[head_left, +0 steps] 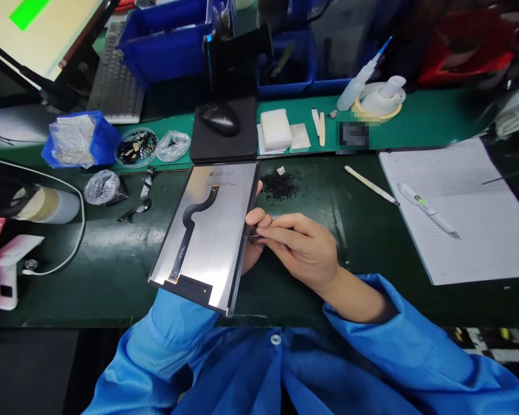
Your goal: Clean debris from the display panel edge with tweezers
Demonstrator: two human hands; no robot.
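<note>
A tablet display panel [216, 230] is tilted up over the bench, its silver back facing me. A black flex cable [189, 222] runs in an S-bend along that back. My left hand [253, 257] grips the panel from behind, its fingertips showing at the right edge and the rest mostly hidden. Against that same edge, my right hand [305, 248] is closed in a pinch. Something small and thin shows at its fingertips, too small to name. Beyond the hands lies a heap of black scraps [281, 185] with a small white piece on it.
A white stick [372, 185] lies right of the scraps, near a notepad [467, 230] with a pen [430, 212]. Along the back are a mouse [219, 119], white pads [275, 129], a dropper bottle [357, 86] and blue bins [168, 49]. Left lies a loose flex cable [145, 196].
</note>
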